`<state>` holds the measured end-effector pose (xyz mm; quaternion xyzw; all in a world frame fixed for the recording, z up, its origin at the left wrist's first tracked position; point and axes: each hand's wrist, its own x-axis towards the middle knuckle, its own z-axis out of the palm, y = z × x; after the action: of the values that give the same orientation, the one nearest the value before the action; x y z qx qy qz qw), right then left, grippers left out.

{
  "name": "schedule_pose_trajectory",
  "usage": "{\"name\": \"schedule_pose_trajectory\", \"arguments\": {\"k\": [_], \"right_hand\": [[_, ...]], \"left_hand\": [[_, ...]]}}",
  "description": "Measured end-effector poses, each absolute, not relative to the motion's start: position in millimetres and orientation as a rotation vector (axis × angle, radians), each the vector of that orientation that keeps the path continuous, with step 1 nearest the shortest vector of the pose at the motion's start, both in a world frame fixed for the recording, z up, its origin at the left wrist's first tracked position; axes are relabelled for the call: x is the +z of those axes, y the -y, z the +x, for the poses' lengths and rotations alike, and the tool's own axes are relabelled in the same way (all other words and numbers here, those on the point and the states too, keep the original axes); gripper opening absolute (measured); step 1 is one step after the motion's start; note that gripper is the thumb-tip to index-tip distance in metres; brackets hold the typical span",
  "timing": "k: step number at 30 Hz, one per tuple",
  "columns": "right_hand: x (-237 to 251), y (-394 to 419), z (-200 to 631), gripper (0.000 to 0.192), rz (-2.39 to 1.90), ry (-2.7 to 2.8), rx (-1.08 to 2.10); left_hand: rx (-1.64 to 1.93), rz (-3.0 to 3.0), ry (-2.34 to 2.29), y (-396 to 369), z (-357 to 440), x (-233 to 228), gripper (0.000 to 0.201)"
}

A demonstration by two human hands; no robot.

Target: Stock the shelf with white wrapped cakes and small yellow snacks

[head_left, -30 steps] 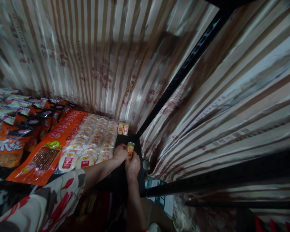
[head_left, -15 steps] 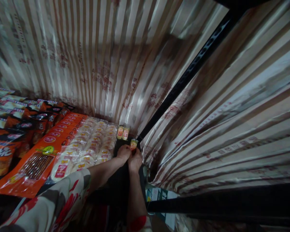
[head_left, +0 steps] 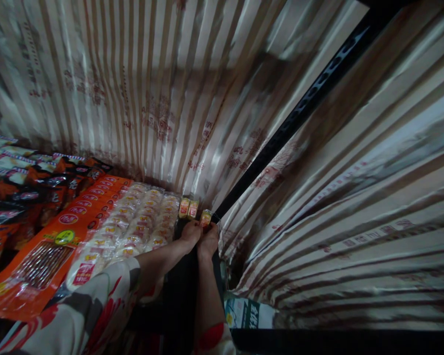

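Both hands are at the far right corner of a dark shelf (head_left: 181, 276). My left hand (head_left: 191, 233) pinches a small yellow-and-orange snack packet (head_left: 206, 217) from its left side. My right hand (head_left: 208, 241) is closed around the lower part of the same packet, with some fingers hidden. Two similar small packets (head_left: 188, 208) stand side by side against the curtain, just left of the held one. Rows of white round packaged cakes (head_left: 144, 217) lie to the left of my hands.
Orange bags of brown sticks (head_left: 68, 227) and black-and-orange snack bags (head_left: 52, 185) fill the shelf's left part. A striped curtain (head_left: 151, 88) hangs behind. A slanted black metal post (head_left: 281, 135) rises at the corner. A green-and-white package (head_left: 247, 313) lies lower right.
The held packet has shifted very slightly upward toward the post, still between both hands. The view has moved a little, so the orange bags sit lower and further left.
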<state>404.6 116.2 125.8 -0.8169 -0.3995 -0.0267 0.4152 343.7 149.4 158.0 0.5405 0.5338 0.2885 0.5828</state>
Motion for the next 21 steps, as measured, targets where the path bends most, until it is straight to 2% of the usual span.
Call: {"name": "schedule_pose_trajectory", "arguments": {"k": [9,21], "right_hand": [[130,-136,408,0.032,-2.045,0.976,-0.002],[117,-150,413,0.022,-2.039,1.055,-0.121]], "left_hand": [[0.715,1.230,-1.227,-165,349,153,0.019],[0.717,1.259,-1.208,-175,345,156,0.024]]}}
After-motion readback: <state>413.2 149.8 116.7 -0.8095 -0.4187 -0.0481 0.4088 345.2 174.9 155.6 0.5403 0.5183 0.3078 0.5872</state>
